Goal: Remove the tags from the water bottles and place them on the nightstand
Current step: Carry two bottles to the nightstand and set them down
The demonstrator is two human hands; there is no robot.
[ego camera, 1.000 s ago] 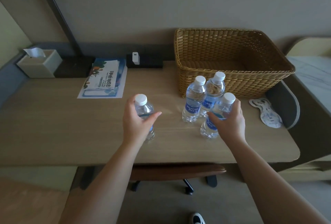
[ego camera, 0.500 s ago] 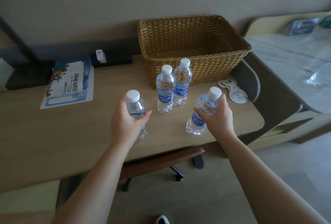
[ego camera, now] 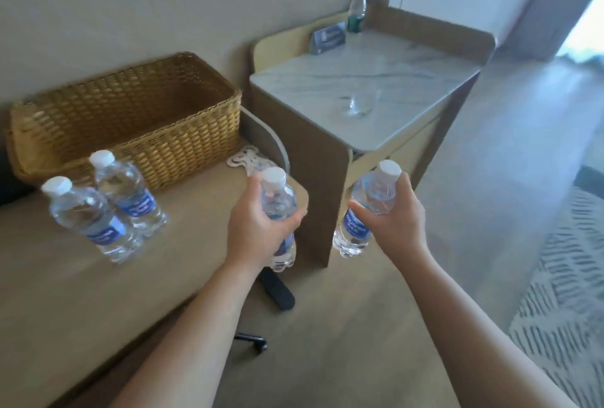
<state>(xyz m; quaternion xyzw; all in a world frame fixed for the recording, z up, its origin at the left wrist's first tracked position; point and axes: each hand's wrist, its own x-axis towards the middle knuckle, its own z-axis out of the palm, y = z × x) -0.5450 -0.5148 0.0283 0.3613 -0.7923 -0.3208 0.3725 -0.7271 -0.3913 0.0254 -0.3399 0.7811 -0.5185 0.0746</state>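
Observation:
My left hand (ego camera: 258, 228) grips a clear water bottle (ego camera: 277, 198) with a white cap, held in the air over the desk's right end. My right hand (ego camera: 397, 221) grips a second bottle (ego camera: 359, 228) with a blue label, held off the desk in front of the nightstand's side panel. Two more bottles (ego camera: 88, 221) (ego camera: 127, 195) stand on the wooden desk (ego camera: 65, 277) in front of the basket. The marble-topped nightstand (ego camera: 376, 81) stands to the right of the desk. Several white paper tags (ego camera: 243, 156) lie on the desk beside the basket.
A wicker basket (ego camera: 137, 123) stands at the back of the desk. On the nightstand are a small card (ego camera: 327, 38), a green-labelled bottle (ego camera: 357, 9) at the back, and a clear glass object (ego camera: 354, 107). A chair base (ego camera: 277, 290) shows under the desk; a patterned rug (ego camera: 572, 293) lies right.
Both hands have lifted their bottles off the desk and carried them right toward the nightstand. The view has swung right; the leaflet and tissue box are out of sight.

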